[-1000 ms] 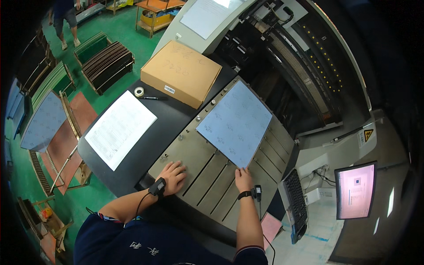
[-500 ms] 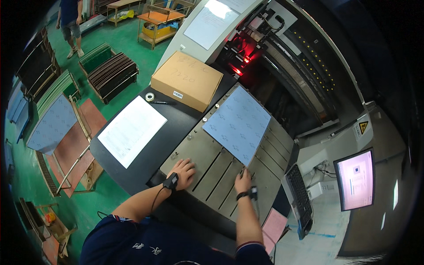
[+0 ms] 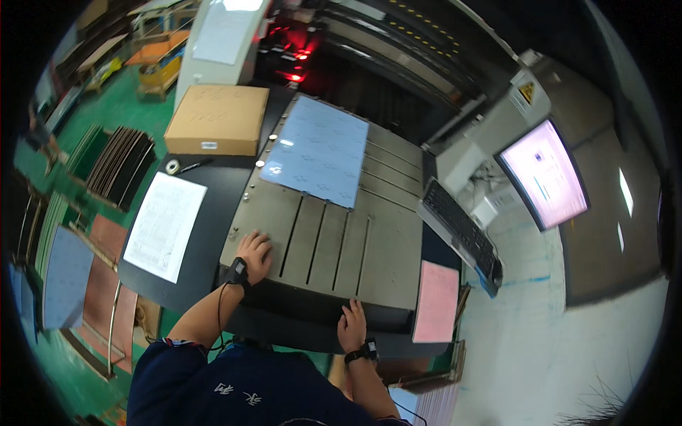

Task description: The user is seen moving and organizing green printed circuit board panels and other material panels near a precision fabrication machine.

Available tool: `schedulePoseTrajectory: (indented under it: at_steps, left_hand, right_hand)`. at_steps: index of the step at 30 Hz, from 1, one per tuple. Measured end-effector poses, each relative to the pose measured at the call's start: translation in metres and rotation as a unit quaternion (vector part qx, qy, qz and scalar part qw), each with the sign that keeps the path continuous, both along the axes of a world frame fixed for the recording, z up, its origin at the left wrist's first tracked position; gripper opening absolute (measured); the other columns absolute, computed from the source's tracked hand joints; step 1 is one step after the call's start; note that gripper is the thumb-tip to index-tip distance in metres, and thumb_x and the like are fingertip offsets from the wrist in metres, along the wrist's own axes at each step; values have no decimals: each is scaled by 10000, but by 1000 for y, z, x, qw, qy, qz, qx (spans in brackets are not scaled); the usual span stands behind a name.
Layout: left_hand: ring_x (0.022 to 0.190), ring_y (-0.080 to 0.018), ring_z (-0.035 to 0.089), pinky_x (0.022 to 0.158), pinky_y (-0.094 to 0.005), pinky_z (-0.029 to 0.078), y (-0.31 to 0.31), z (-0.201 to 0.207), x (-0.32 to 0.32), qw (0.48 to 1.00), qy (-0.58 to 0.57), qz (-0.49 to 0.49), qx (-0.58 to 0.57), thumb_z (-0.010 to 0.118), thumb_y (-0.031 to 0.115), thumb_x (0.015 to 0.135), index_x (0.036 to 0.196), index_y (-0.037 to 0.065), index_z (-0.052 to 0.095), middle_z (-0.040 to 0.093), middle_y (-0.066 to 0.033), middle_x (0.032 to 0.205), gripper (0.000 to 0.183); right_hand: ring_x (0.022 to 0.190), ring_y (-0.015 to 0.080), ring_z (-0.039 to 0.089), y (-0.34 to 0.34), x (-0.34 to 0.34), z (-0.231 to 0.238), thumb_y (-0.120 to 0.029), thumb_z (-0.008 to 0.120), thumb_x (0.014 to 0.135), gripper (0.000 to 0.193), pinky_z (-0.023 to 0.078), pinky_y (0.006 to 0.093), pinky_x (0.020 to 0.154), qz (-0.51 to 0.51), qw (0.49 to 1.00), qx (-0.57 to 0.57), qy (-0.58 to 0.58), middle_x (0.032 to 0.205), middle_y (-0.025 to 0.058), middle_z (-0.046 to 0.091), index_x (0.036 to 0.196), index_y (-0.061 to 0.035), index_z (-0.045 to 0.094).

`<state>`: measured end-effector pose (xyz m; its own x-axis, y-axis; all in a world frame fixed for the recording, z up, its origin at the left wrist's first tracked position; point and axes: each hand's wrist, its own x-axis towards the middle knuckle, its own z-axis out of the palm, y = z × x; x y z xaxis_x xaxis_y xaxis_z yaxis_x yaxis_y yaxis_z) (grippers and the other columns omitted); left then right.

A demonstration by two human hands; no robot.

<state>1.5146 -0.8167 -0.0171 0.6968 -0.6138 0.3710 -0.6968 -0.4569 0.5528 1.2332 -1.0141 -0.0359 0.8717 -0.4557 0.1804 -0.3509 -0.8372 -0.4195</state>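
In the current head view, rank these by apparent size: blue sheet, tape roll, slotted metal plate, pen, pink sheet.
1. Slotted metal plate
2. Blue sheet
3. Pink sheet
Last, unranked: tape roll and pen; both look tiny, too close to separate.

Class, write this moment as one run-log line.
left fingers: on slotted metal table; right fingers: near table's front edge; blue sheet: on table

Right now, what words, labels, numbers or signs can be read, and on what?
Cardboard box: handwriting blurred; label too small.
Yellow triangular warning sign on a grey machine panel: smaller print unreadable.
Dark shirt: white characters, not quoted here.
Blue sheet: print too faint.
White paper, monitor, keyboard: too small.
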Motion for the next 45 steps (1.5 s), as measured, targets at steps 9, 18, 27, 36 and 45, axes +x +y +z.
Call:
schedulePoseTrajectory:
  at_steps: [9,18,27,36,45]
  left_hand:
    - [1218,-338,397,1027,-476,276,11,-21,-9,996,-42,20,72,509,162,845,1073,57,585,514,-136,1233,262]
    - [1267,-414,285,1050,-511,209,33,-59,-164,990,-36,-86,104,539,206,816,1189,15,493,389,-214,1322,422]
    - [730,-302,610,683,-409,485,110,-121,-403,524,104,-818,212,547,192,752,815,79,650,635,-125,767,166]
    - [741,-305,642,643,-366,512,9,-149,-520,521,-232,-701,428,468,261,757,757,104,684,654,-147,789,266]
    - [845,-297,630,786,-371,488,34,-223,-671,420,-202,-725,507,491,277,744,829,122,693,661,-128,865,268]
  right_hand:
    - [1105,351,494,56,-124,-10,-97,515,807,236,389,397,952,-184,981,2,-59,1131,172,574,999,-5,616]
    - [984,307,592,297,-484,-180,-210,542,766,228,469,421,840,-394,851,140,317,994,170,628,919,-80,650]
    - [924,188,639,792,-634,-224,-287,439,891,265,521,324,711,-641,474,332,505,1000,29,661,989,-177,660]
    - [824,280,624,812,-311,-181,-335,620,736,247,499,390,670,-721,443,502,180,878,93,655,851,-121,667]
    - [930,317,608,852,-151,-298,-329,490,813,306,479,392,794,-783,271,560,-24,1000,149,639,976,-116,638]
